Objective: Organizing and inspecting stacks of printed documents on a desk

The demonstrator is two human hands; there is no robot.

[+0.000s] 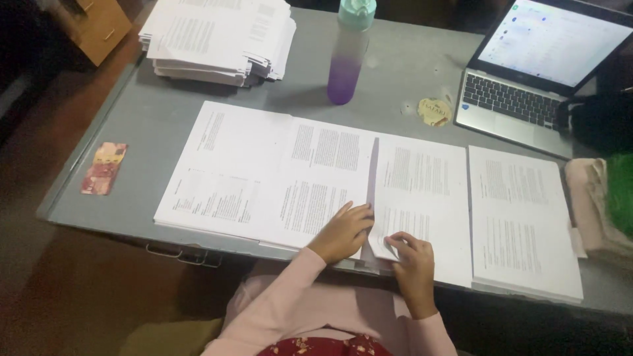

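Observation:
Several stacks of printed white paper lie side by side on a grey metal desk. My left hand rests flat on the lower right corner of the second stack. My right hand pinches the lower left corner of the third stack, lifting the top sheet's edge. A fourth stack lies to the right and another at the left. Both arms wear pink sleeves.
A tall pile of papers sits at the back left. A purple and teal water bottle stands behind the stacks. An open laptop is at the back right, a round coaster beside it. A small colourful packet lies near the left edge.

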